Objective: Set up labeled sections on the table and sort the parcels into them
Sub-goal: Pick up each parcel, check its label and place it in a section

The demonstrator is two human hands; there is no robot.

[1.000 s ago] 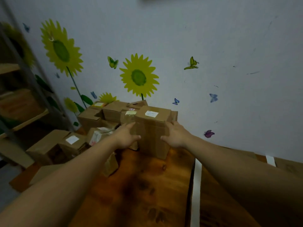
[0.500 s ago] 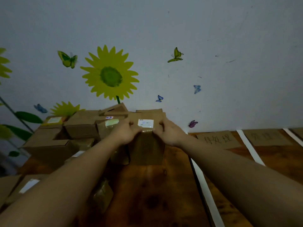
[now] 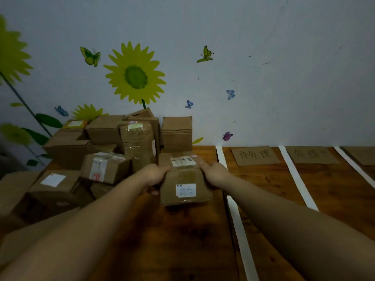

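Observation:
A brown cardboard parcel [image 3: 183, 179] with two white shipping labels is tipped toward me over the wooden table [image 3: 182, 240]. My left hand [image 3: 153, 175] grips its left side and my right hand [image 3: 215, 173] grips its right side. A pile of other cardboard parcels [image 3: 105, 142] stands behind and to the left of it. To the right, white tape strips [image 3: 233, 209] divide the table into sections. A cardboard sign with handwritten characters [image 3: 255, 156] lies in the first section, and a second sign [image 3: 311, 155] lies in the one beyond.
The wall with sunflower and butterfly stickers [image 3: 135, 76] runs along the table's back edge. More boxes [image 3: 52, 185] crowd the left side of the table. A third cardboard sign [image 3: 363, 155] shows at the far right.
Both hands have pulled the parcel away from the pile and tipped it toward me, so its labelled faces show. The view has shifted right, and the taped sections are more in sight.

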